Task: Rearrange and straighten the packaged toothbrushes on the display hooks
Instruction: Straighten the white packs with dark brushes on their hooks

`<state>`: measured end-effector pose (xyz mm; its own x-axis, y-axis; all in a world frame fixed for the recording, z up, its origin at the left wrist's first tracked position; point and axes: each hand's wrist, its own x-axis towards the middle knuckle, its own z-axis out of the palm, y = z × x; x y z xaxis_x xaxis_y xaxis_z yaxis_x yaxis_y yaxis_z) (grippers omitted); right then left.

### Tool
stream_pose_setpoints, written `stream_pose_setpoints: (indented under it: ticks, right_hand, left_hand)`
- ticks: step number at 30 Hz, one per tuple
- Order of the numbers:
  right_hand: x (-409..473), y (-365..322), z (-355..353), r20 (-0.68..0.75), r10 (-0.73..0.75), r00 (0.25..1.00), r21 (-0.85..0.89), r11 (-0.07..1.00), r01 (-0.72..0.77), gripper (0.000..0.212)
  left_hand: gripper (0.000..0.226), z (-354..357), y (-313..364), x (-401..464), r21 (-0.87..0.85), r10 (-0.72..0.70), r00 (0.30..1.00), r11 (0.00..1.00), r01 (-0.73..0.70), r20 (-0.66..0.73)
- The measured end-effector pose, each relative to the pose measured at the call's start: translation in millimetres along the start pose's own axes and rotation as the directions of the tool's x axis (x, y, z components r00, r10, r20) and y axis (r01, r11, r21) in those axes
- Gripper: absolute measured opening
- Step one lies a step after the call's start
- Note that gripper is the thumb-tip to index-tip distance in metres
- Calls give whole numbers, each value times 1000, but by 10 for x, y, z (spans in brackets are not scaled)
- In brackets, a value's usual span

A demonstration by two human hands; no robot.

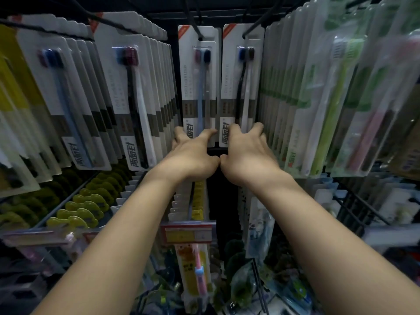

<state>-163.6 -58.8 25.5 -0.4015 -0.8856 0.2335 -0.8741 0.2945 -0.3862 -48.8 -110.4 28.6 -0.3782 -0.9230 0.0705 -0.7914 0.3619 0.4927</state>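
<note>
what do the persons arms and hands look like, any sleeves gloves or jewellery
Both forearms are bare right up to the bottom of the picture, with no sleeve showing. The left hand and the right hand wear no gloves. No ring, watch or wristband can be seen on either.

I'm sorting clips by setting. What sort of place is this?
Most likely a shop's toothbrush aisle: rows of packaged toothbrushes hang on display hooks, with a price tag on a lower hook. Both hands reach the middle packs.
</note>
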Motion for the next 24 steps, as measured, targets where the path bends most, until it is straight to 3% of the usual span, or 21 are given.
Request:
stream_pose_setpoints:
  ticks: [7,14,18,24]
  right_hand:
    - [-149,-27,12,-123,-62,990,-3,998,62,48]
    - [-251,-1,50,-313,-124,942,39,989,143,29]
    - [-268,27,38,-352,-134,926,24,988,152,30]
    - [-250,40,59,-371,-118,921,30,990,138,29]
  left_hand:
    - [56,-65,82,-194,140,-11,997,990,22,-81]
    - [33,7,83,-279,139,21,976,990,9,-218]
    - [19,21,100,-353,139,79,953,990,-40,-292]
    - [40,25,135,-418,158,78,939,987,-26,-334]
